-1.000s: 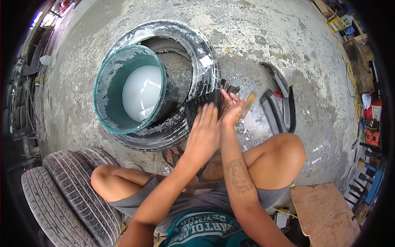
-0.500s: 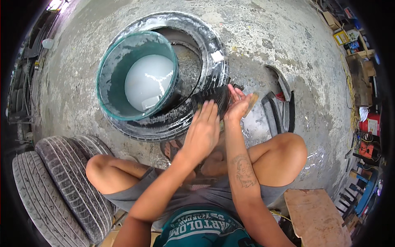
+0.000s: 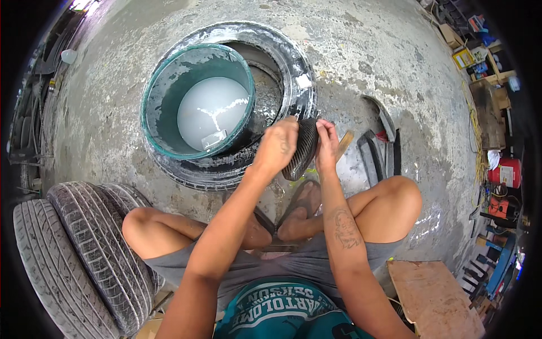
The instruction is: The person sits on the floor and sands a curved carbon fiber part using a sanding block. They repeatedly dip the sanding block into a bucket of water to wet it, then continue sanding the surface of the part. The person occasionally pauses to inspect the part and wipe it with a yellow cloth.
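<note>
Between my hands is a black, finely ribbed piece, apparently rubber point(image 3: 303, 150), tilted above the floor in front of my feet. My left hand point(image 3: 278, 142) is closed at its upper left edge; its fingertips are hidden. My right hand point(image 3: 327, 144) pinches the upper right edge between thumb and fingers. A flat wooden piece point(image 3: 345, 142) shows just right of my right hand; whether it touches the hand I cannot tell. Left of my hands a green tub point(image 3: 148, 121) of cloudy water stands in a wet tire point(image 3: 296, 48) lying flat. A pale rectangular piece point(image 3: 214, 139) shows in the water.
A whitish block point(image 3: 304, 81) rests on the tire. Black curved strips point(image 3: 372, 155) lie on the floor to the right. Several worn tires point(image 3: 93, 243) stand at my left. At lower right is a wooden board point(image 3: 432, 294); boxes and a red container point(image 3: 504, 172) line the right side.
My left hand has gone from flat with fingers spread on the ribbed piece to closed at its upper edge. The piece has turned more upright and shifted slightly right and down.
</note>
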`<action>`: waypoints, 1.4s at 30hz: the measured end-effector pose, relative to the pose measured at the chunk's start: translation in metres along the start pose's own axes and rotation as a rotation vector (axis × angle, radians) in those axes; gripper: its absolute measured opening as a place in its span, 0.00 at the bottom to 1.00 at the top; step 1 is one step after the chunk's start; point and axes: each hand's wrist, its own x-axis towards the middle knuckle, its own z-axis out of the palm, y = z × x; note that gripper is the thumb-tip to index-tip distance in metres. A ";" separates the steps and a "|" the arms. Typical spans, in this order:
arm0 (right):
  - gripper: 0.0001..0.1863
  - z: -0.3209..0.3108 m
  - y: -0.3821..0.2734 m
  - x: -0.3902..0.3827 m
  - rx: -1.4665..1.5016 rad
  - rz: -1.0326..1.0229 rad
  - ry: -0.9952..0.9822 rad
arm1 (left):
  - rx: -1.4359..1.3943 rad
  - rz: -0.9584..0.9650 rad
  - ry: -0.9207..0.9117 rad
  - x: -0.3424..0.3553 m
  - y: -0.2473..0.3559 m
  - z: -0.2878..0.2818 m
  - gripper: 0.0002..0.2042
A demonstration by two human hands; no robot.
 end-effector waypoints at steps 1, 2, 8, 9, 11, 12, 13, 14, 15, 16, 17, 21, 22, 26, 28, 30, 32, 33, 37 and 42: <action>0.20 0.000 -0.002 -0.004 -0.068 -0.031 -0.097 | -0.013 -0.110 0.079 0.002 0.001 -0.006 0.16; 0.21 0.000 -0.007 -0.004 -0.114 0.028 -0.102 | -0.035 -0.131 0.138 -0.008 0.006 -0.016 0.16; 0.19 0.022 -0.024 -0.008 -0.094 0.129 -0.044 | 0.185 0.015 -0.102 -0.114 0.049 -0.010 0.23; 0.17 0.029 -0.028 -0.008 -0.054 0.184 -0.024 | 0.201 0.005 -0.101 -0.100 0.045 -0.007 0.23; 0.13 0.036 -0.023 -0.008 -0.025 0.193 0.033 | 0.224 -0.001 -0.107 -0.067 0.037 0.001 0.24; 0.13 0.037 -0.021 -0.007 -0.033 0.186 0.043 | 0.266 -0.013 -0.129 -0.067 0.035 0.003 0.27; 0.12 0.034 -0.022 -0.001 -0.041 0.171 0.054 | 0.257 -0.007 -0.142 -0.075 0.040 0.004 0.28; 0.12 0.029 -0.024 0.000 -0.086 0.208 0.080 | 0.248 -0.001 -0.155 -0.096 0.053 0.001 0.30; 0.12 0.027 -0.025 0.006 -0.077 0.194 0.078 | 0.244 0.012 -0.162 -0.111 0.063 -0.003 0.31; 0.13 0.024 -0.023 0.005 -0.071 0.189 0.079 | 0.268 0.020 -0.194 -0.119 0.072 -0.007 0.34; 0.13 0.022 -0.021 0.006 -0.065 0.185 0.080 | 0.257 0.036 -0.179 -0.108 0.067 -0.004 0.34; 0.13 0.034 -0.021 0.004 -0.074 0.180 0.079 | 0.294 -0.020 -0.123 -0.026 0.030 0.010 0.36; 0.13 0.037 -0.023 0.000 -0.039 0.172 0.055 | 0.319 -0.023 -0.102 -0.032 0.032 0.012 0.37; 0.13 0.019 -0.019 0.006 -0.105 0.132 0.090 | 0.271 0.019 -0.205 -0.088 0.072 0.002 0.42; 0.13 0.012 -0.013 0.014 -0.090 0.122 0.074 | 0.326 0.058 -0.164 -0.067 0.061 0.009 0.41; 0.13 0.026 -0.014 0.004 -0.069 0.143 0.037 | 0.293 -0.026 -0.161 -0.026 0.032 0.007 0.39; 0.13 0.033 -0.013 0.001 -0.062 0.143 0.042 | 0.345 -0.042 -0.179 -0.016 0.019 0.010 0.38; 0.13 0.030 -0.012 0.003 -0.061 0.140 0.051 | 0.403 0.028 -0.102 -0.032 0.019 0.017 0.39; 0.13 0.018 -0.013 0.002 -0.144 0.165 0.094 | 0.290 0.016 -0.222 -0.072 0.060 -0.001 0.40; 0.12 0.043 -0.008 -0.006 -0.031 0.143 0.046 | 0.326 -0.004 -0.170 -0.011 0.008 0.008 0.34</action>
